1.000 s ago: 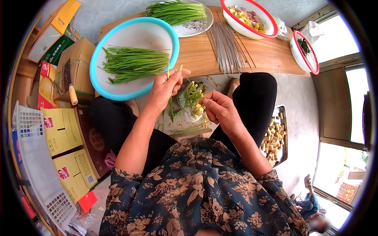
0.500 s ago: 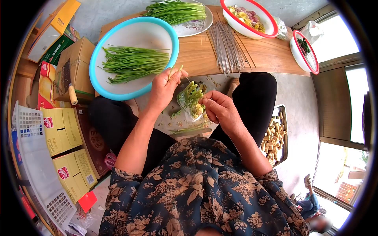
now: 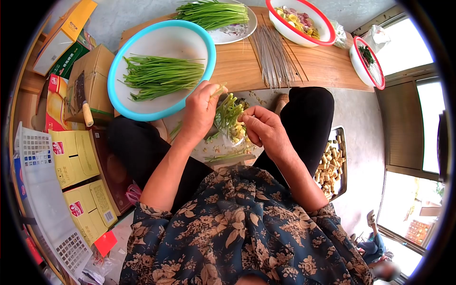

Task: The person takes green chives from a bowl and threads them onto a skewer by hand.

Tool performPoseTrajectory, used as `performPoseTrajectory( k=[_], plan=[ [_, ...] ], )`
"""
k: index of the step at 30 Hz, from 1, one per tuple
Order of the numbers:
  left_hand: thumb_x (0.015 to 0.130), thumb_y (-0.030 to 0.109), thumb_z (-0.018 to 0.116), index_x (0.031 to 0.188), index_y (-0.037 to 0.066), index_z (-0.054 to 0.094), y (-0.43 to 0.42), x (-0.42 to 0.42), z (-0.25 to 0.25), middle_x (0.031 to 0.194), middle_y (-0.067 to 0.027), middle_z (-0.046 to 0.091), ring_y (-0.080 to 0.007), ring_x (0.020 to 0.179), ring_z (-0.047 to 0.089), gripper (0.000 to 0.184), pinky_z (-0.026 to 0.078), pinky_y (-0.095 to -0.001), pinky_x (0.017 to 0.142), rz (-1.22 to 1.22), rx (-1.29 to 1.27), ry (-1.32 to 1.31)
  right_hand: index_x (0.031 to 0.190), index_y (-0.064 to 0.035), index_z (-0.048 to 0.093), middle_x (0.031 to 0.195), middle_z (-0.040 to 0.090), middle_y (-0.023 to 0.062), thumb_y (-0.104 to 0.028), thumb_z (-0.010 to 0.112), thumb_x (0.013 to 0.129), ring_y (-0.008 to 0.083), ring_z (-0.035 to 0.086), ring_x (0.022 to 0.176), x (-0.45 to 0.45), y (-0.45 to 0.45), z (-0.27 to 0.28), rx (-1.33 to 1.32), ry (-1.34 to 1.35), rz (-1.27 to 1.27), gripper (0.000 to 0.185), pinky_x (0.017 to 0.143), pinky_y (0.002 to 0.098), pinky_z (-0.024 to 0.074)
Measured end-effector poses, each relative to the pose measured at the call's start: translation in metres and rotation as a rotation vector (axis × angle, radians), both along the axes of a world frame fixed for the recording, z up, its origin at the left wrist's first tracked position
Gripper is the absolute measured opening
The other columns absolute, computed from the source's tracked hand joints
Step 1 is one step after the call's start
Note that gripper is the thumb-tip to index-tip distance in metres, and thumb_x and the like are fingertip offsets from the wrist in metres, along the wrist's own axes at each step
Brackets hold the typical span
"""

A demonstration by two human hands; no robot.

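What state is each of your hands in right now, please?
Left hand: closed on stems.
Right hand: thumb and fingertips pinched closed; whether anything is in the grip cannot be told.

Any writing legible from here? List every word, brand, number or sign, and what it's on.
Green box: white characters, probably "青岛啤酒", small and soft.
Orange-yellow box: characters too small to read.
Red-and-yellow box: markings too blurred.
Upper yellow carton: red logo and print, unreadable.
Lower yellow carton: red logo, fine print and barcode, unreadable.
Dark red box: round emblem, nothing legible.
No numbers can be read.
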State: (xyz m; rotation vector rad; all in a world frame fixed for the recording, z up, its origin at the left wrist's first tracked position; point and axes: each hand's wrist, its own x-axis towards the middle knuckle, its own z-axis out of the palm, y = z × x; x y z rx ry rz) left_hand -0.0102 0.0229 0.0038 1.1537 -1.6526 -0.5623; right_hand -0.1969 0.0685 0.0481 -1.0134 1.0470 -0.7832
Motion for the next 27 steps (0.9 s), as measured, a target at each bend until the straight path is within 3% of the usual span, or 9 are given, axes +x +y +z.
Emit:
performPoseTrajectory(
  k=[2,9,11,12,14,15,19,21,27],
  plan=[
    [0.083,-0.003,0.063,0.095,-0.003,0.065,0.003,-0.003,0.008,0.085,-0.0143,0.062,-0.0321,0.078,0.062,0.011,0.049,-0.0376,0.068,-0.024,0.064,0.01,0.094,-0.0002,0.059,0.054,0.042,-0.0048,-0.015,0.054,0.098,0.0033,0.033,0.044,0.0,-0.002,0.0,-0.003,-0.009,-0.013,0.016,0.042,0.0201,0.0247],
    [0.083,-0.003,0.064,0.101,-0.002,0.066,-0.003,0.0,-0.012,0.087,-0.0145,0.062,-0.0308,0.081,0.062,0.018,0.049,-0.0369,0.07,-0.107,0.098,-0.051,0.095,-0.0003,0.06,0.055,0.042,-0.0048,-0.015,0.053,0.098,0.0035,0.033,0.045,-0.001,-0.01,-0.008,0.008,0.012,-0.026,0.017,0.042,0.02,0.0248],
    [0.094,0.008,0.057,0.111,0.002,0.066,-0.005,0.0,-0.018,0.085,-0.0061,0.058,-0.0191,0.078,0.056,0.02,0.045,-0.0293,0.072,-0.103,-0.005,0.019,0.095,-0.0003,0.06,0.055,0.042,-0.0048,-0.015,0.052,0.098,0.0035,0.033,0.045,-0.003,-0.01,-0.012,0.017,0.008,-0.034,0.017,0.042,0.02,0.0249],
    [0.094,0.008,0.057,0.111,0.002,0.066,-0.005,0.001,-0.015,0.085,-0.0061,0.058,-0.0191,0.078,0.056,0.02,0.045,-0.0293,0.072,-0.103,-0.005,0.02,0.095,-0.0004,0.06,0.055,0.041,-0.005,-0.015,0.052,0.099,0.0036,0.033,0.045,-0.005,-0.01,-0.014,0.021,-0.003,-0.049,0.017,0.042,0.0198,0.025],
    [0.097,0.01,0.055,0.116,0.004,0.065,-0.004,0.006,-0.008,0.081,-0.0008,0.054,-0.0127,0.072,0.05,0.022,0.043,-0.026,0.067,0.031,0.107,0.041,0.095,-0.0005,0.06,0.054,0.041,-0.0051,-0.015,0.052,0.099,0.0037,0.033,0.045,-0.009,-0.01,-0.017,0.025,-0.013,-0.063,0.017,0.042,0.0197,0.0251],
    [0.099,0.017,0.053,0.118,0.007,0.065,-0.004,0.009,-0.011,0.078,0.0015,0.049,-0.0079,0.067,0.046,0.024,0.04,-0.0228,0.063,0.024,0.274,0.199,0.095,-0.0006,0.06,0.055,0.041,-0.0052,-0.015,0.052,0.099,0.0037,0.033,0.045,-0.011,-0.01,-0.019,0.022,-0.027,-0.071,0.017,0.042,0.0196,0.025],
    [0.102,0.029,0.049,0.125,0.009,0.061,-0.005,0.014,-0.006,0.074,0.0033,0.045,-0.0047,0.061,0.039,0.032,0.034,-0.0197,0.056,-0.018,0.24,0.093,0.096,-0.0005,0.059,0.055,0.04,-0.0051,-0.015,0.052,0.099,0.0038,0.032,0.045,-0.016,-0.01,-0.018,0.039,-0.036,-0.094,0.016,0.042,0.0193,0.0247],
    [0.103,0.039,0.043,0.125,0.009,0.058,-0.001,0.011,0.001,0.072,0.0043,0.041,-0.0033,0.059,0.033,0.041,0.027,-0.018,0.052,-0.149,0.432,0.35,0.097,-0.0004,0.059,0.055,0.04,-0.005,-0.015,0.052,0.099,0.0037,0.032,0.045,-0.016,-0.01,-0.02,0.033,-0.053,-0.087,0.017,0.042,0.0193,0.0245],
    [0.104,0.039,0.041,0.114,0.005,0.06,-0.001,0.009,-0.004,0.073,0.0049,0.043,-0.0025,0.057,0.032,0.04,0.024,-0.018,0.049,-0.147,0.557,0.517,0.097,-0.0001,0.059,0.055,0.04,-0.0049,-0.015,0.052,0.1,0.0037,0.032,0.045,-0.016,-0.007,-0.017,0.025,-0.062,-0.081,0.017,0.042,0.0194,0.0243]
  ],
)
